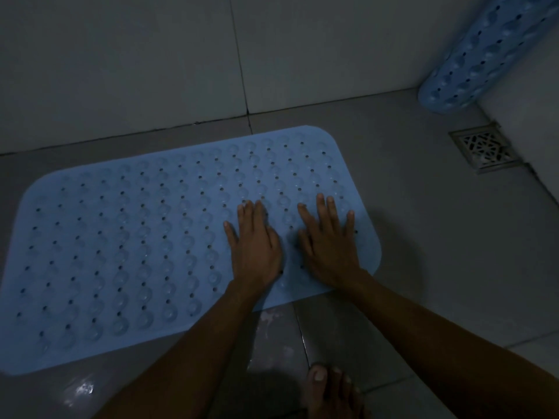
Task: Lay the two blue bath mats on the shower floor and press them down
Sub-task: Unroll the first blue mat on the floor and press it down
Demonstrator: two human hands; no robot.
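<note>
A light blue bath mat [127,243] with rows of holes and round bumps lies flat on the grey tiled shower floor, its long far edge near the wall. My left hand [255,246] and my right hand [328,246] both rest palm down on the mat's right end, fingers straight and spread, side by side. A second blue mat [481,55], rolled or curved, leans in the top right corner against the wall.
A square metal floor drain [484,149] sits in the right corner of the floor. My bare foot [329,391] stands on wet tile just below the mat. Grey tiled walls rise behind the mat and on the right.
</note>
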